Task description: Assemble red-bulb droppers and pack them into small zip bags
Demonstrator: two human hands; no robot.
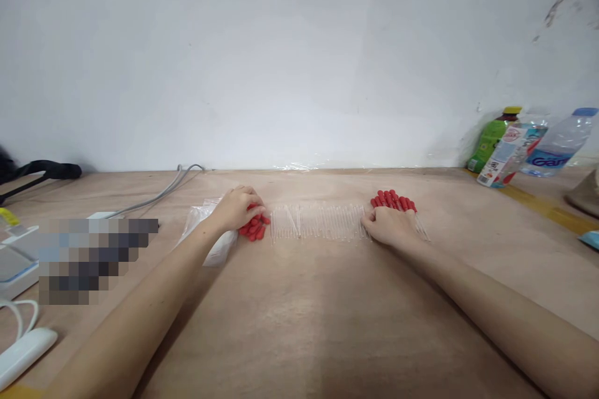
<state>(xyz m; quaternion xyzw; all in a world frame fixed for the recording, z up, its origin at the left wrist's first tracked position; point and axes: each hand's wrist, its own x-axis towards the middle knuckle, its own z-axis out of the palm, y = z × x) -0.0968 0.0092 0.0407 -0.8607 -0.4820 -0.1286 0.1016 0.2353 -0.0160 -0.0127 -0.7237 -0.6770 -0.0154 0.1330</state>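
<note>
L hand (240,206) is resting over the caps (253,236), a loose red heap lying L of centre on the worktop (299,318). Its fingers are curling down at the heap; can't tell whether they're gripping a cap. A clear bag (221,252) is lying just L of the caps, partly under the L forearm.

Btwn the hands, the sticks (327,222), thin & clear, are lying side by side in a row. R hand (391,226) is resting at the row's R end, thumb & index close tog. by the last few; can't tell if they're clamped on one. Capped sticks (387,198) are lying bunched at the R hand, red ends pointing toward the wall (299,62), shafts partly hidden by the hand.

Far R, near the wall, a green bottle (488,144), a carton (511,156) & a blue-capped bottle (556,148) are standing tog. Over L, a grey cable (152,199) is running across the worktop.
</note>
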